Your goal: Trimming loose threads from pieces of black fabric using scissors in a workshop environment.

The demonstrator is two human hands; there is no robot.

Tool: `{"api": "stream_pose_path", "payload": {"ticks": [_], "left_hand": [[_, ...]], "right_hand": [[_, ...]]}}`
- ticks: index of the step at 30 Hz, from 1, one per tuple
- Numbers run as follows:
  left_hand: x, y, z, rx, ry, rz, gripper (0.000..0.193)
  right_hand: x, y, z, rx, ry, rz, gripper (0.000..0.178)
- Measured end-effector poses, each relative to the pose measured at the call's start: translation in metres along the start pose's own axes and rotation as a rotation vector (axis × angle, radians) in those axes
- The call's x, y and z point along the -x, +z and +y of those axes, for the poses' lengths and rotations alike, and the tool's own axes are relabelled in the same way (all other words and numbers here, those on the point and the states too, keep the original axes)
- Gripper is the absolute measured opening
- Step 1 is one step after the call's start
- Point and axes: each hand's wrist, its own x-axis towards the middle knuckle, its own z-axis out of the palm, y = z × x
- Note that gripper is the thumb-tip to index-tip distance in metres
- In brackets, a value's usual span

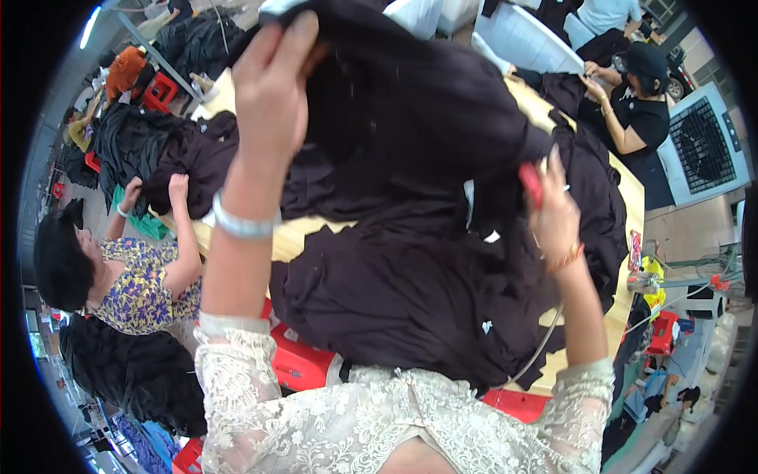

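Note:
My left hand (272,99) is raised high, its thumb and fingers pinched on the edge of a black garment (418,110). The cloth stretches across in front of me and is smeared by motion. At its right end my right hand (555,213) is closed round a small red-handled tool (530,186), perhaps thread snips; its working end does not show well. Whether those fingers also grip the cloth I cannot tell. Below lies a heap of dark garments (379,292) on the pale wooden table (632,189), with small white labels (486,325) showing.
A person in a flowered top (146,268) handles dark cloth on the left. Another in black (643,103) works at the far right beside a white plastic bin (529,35). Red stools (300,363) stand under the near edge. A pale cord (545,344) crosses the table's near right.

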Motion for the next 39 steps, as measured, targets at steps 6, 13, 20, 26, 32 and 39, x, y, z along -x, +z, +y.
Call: {"api": "stream_pose_path", "payload": {"ticks": [6, 13, 20, 26, 32, 39], "left_hand": [[-0.006, -0.063, -0.065, -0.592, -0.568, 0.0, 0.048], [0.216, -0.117, -0.006, -0.909, -1.045, -0.258, 0.056], [0.302, -0.095, 0.032, -1.202, -0.674, -0.038, 0.02], [0.273, -0.058, 0.059, -0.163, -0.88, 0.311, 0.003], [0.337, -0.009, 0.035, 0.125, -1.38, -0.145, 0.02], [0.348, 0.024, 0.026, 0.159, -1.246, 0.085, 0.023]], "right_hand": [[-0.058, 0.017, 0.006, 0.142, 0.153, -0.152, 0.029], [0.064, 0.026, -0.012, -0.451, 0.398, -0.73, 0.035], [0.167, 0.015, -0.078, -0.556, 0.119, -0.727, 0.045], [0.154, -0.008, -0.014, -0.519, 0.132, -0.306, 0.019], [0.152, -0.033, 0.063, 0.073, 0.327, -0.328, 0.028], [0.21, -0.032, 0.004, 0.003, 0.184, -0.359, 0.02]]}}
